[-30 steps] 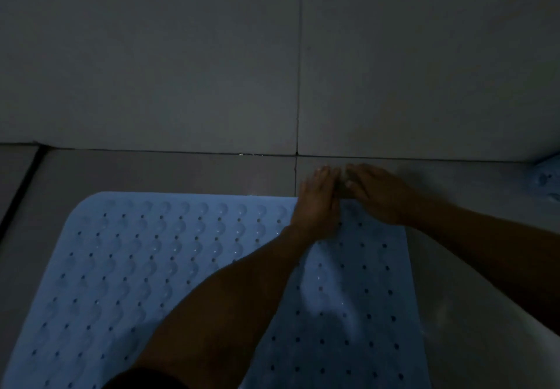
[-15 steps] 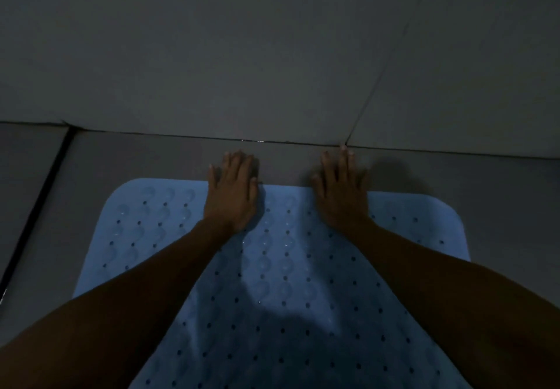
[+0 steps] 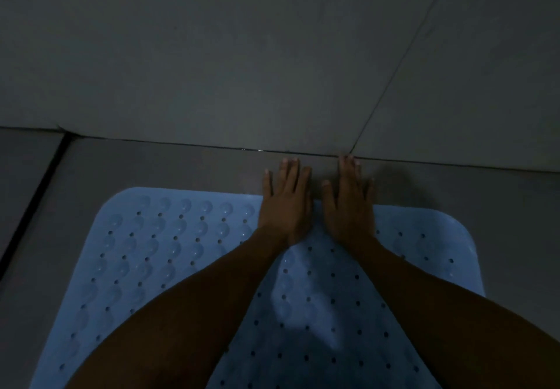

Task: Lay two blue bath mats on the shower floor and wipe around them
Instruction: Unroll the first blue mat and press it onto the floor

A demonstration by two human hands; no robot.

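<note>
both hands flat, fingers straight, gripping nothing: left hand (image 3: 286, 203) and right hand (image 3: 348, 205) side by side, pressing the far edge of the blue bath mat (image 3: 169, 255), fingertips over onto the shower floor (image 3: 169, 166) by the wall (image 3: 242, 55).

I have both forearms stretched forward, converging. My left hand (image 3: 286, 207) lies flat, palm down, fingers straight and close together; my right hand (image 3: 348, 203) lies flat just beside it, fingers extended.
</note>
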